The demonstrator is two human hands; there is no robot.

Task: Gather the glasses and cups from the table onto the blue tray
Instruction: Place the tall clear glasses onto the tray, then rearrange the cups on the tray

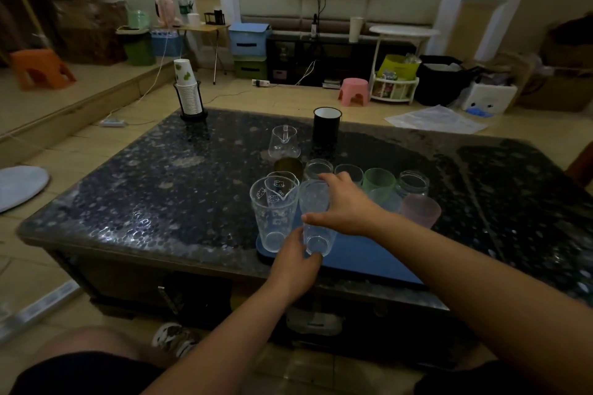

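Reaching over the dark speckled table (160, 196), the person has both hands on one tall clear glass (316, 221) that stands on the near left part of the blue tray (369, 263). The right hand (345, 205) comes over from the right and wraps the upper half of the glass, thumb on the near side, fingers curled round the rim area. The left hand (296, 261) cups the base of the same glass, thumb and fingers round its lower wall. Just to the left, touching or nearly touching it, stands a clear printed glass (272, 218) with cartoon cat faces, with a second, smaller printed piece nested or leaning inside it; its foot sits at the tray's left corner. Behind the hands a cluster of cups crowds the far side of the tray: a dark olive cup (288, 167), two low clear glasses (319, 167), a frosted green cup (378, 181), a clear jar (414, 183) and a frosted pink cup (420, 210); whether each stands on the tray or just off it, I cannot tell. Further back on the bare table stand a clear glass pitcher (284, 142) and a black mug (326, 130) with a white inside. At the far left corner a stack of paper cups (186, 86) sits in a black holder.
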